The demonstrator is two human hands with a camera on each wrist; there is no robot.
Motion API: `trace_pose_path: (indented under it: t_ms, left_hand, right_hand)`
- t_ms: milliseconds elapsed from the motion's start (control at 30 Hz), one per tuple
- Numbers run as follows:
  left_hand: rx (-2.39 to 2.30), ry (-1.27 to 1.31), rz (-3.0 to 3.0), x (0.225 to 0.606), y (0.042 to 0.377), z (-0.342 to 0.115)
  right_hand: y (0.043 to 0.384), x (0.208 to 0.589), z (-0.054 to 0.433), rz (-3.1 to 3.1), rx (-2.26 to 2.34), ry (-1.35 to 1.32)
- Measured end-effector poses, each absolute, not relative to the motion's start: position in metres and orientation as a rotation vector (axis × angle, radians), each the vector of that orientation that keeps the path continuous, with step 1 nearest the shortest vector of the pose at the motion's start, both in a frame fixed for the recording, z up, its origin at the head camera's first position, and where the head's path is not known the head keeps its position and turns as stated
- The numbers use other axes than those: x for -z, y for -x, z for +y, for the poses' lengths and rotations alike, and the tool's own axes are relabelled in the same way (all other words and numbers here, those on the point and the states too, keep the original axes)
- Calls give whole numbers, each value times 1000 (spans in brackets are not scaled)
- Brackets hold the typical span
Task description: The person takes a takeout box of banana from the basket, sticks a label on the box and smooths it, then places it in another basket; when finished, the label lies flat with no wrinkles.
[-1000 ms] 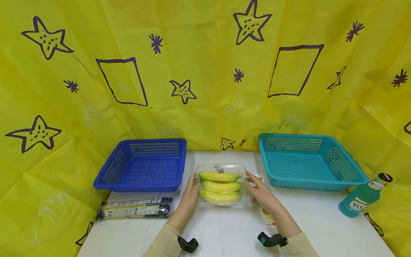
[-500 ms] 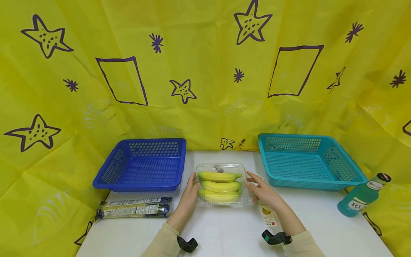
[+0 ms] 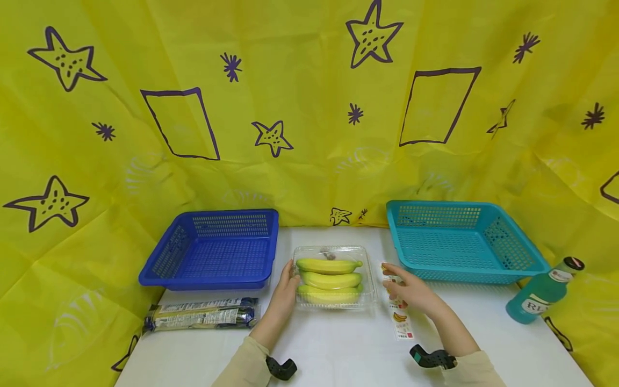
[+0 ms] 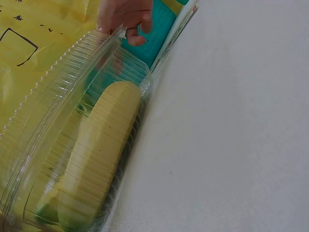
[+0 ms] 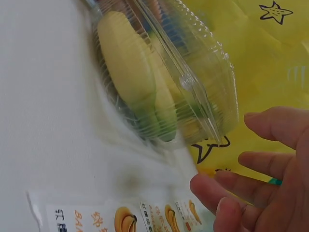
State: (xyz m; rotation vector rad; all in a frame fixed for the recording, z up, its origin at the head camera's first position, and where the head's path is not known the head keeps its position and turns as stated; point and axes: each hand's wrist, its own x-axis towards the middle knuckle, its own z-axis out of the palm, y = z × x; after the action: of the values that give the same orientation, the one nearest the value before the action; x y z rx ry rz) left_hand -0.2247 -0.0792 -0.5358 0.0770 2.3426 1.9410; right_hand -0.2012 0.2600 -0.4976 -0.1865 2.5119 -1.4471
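A clear, rectangular, hinged plastic box point(image 3: 371, 282) sits at the middle of the white tabletop point(image 3: 338, 349), its lid down over 3 curved yellow-green bananas point(image 3: 331, 280) lying in a stack from near to far. The left hand point(image 3: 284, 291) rests against the box's left side, fingers stretched along it. The right hand point(image 3: 413, 290) is apart from the box, just to its right, fingers loosely spread above a white paper strip printed with bananas point(image 3: 402, 325); whether they touch the strip I cannot tell. At far left is a rectangular blue plastic basket point(image 3: 227, 258), with a dark-ended, printed plastic-wrapped pack point(image 3: 203, 314) nearer. A rectangular teal plastic basket point(image 3: 454, 244) sits far right, and a teal bottle with a dark cap point(image 3: 539, 295) leans rightward in the head view beside its near right corner. A yellow star-patterned curtain point(image 3: 309, 183) hangs behind.
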Motion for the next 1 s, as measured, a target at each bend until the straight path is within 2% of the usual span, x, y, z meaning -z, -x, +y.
trace_pose_path:
  t_ms: [1000]
  left_hand:
    - [-1913,-30,2403,532,223,-83]
  right_hand:
    - [205,531,298,2562,1336,150]
